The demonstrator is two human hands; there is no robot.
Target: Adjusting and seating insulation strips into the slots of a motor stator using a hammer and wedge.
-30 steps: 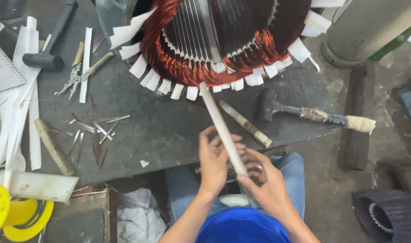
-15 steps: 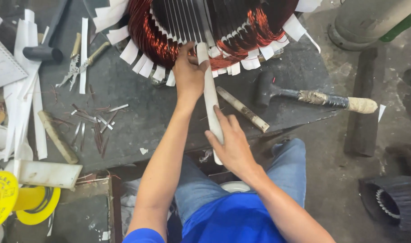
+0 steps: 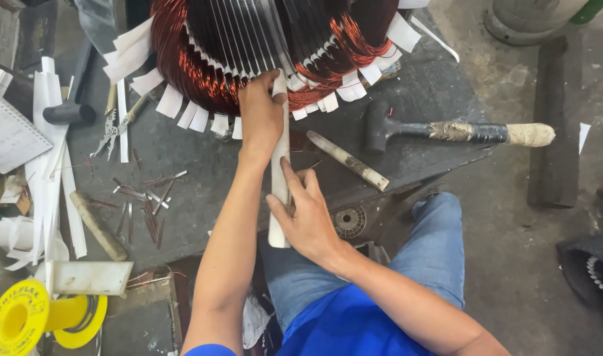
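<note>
White strip [image 3: 279,178] in both hands, at stator [image 3: 262,46]

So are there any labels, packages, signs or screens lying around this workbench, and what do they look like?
Yellow spool: bottom left corner, round plastic reel with dark printing on its rim.
White lined sheet: far left edge of the bench, a flat rectangular pad with faint ruled rows; its writing is too small to tell.
No screens or signs show anywhere.
</note>
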